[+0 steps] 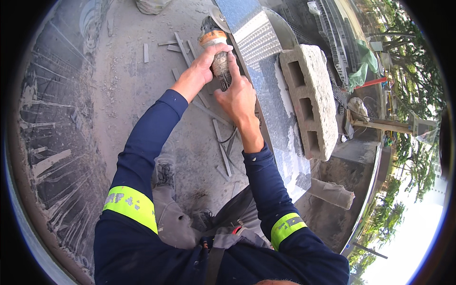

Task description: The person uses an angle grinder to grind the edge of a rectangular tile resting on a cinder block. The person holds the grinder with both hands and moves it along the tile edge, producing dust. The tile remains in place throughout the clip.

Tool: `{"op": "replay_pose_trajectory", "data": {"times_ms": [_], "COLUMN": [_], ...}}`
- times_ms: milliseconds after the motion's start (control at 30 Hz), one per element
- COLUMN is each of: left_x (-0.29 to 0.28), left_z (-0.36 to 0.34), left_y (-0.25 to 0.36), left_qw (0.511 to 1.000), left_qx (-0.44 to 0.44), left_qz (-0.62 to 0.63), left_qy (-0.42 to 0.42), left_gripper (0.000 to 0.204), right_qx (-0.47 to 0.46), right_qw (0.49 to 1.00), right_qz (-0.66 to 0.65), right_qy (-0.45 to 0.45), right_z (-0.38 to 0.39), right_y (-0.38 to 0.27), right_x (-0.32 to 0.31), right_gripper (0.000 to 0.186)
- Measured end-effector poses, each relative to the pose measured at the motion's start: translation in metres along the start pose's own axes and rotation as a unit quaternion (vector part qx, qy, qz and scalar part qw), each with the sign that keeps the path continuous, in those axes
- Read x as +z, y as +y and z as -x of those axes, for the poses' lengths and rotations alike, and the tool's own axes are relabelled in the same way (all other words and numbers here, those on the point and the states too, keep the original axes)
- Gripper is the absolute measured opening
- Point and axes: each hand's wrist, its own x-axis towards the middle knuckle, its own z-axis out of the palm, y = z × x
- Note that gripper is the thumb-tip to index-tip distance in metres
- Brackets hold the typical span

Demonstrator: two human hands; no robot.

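I hold an angle grinder (pixel 220 61) with both hands; it is dusty, with an orange band near its head. Close behind that band, my left hand (pixel 205 65) is closed round the body. My right hand (pixel 238 92) wraps the rear part, its index finger stretched along the casing. The grinder's disc (pixel 218 19) is at the long edge of a polished, speckled grey stone slab (pixel 268 85); whether it touches the stone I cannot tell. Resting on the slab is a hollow concrete block (pixel 327 104).
Narrow offcut strips (pixel 222 147) and a dark cable (pixel 228 139) lie on the dusty floor beside my feet. A pale sack (pixel 152 4) is at the far left. Beyond the slab are stacked panels (pixel 332 42), a green cloth (pixel 365 64) and a wooden bar (pixel 382 124).
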Motion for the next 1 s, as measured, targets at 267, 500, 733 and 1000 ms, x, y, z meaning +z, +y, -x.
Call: {"op": "replay_pose_trajectory", "data": {"times_ms": [267, 500, 733, 1000], "left_x": [0.015, 0.021, 0.018, 0.012], "left_z": [0.043, 0.062, 0.055, 0.031], "left_y": [-0.023, -0.043, -0.044, -0.023], "left_qw": [1.000, 1.000, 1.000, 1.000], "left_qx": [-0.013, -0.016, -0.002, -0.002], "left_qz": [0.012, 0.005, -0.002, -0.003], "left_qy": [0.002, 0.018, 0.014, 0.019], "left_gripper": [0.032, 0.033, 0.035, 0.035], "right_qx": [0.025, 0.034, 0.028, 0.010], "right_qw": [1.000, 0.999, 0.999, 0.999], "right_qz": [-0.007, 0.003, -0.016, -0.034], "right_qy": [-0.010, -0.015, -0.020, -0.006], "right_z": [0.042, 0.064, 0.059, 0.032], "right_y": [0.007, 0.010, 0.014, 0.012], "right_x": [-0.010, -0.024, -0.024, -0.014], "right_gripper": [0.099, 0.096, 0.096, 0.103]}}
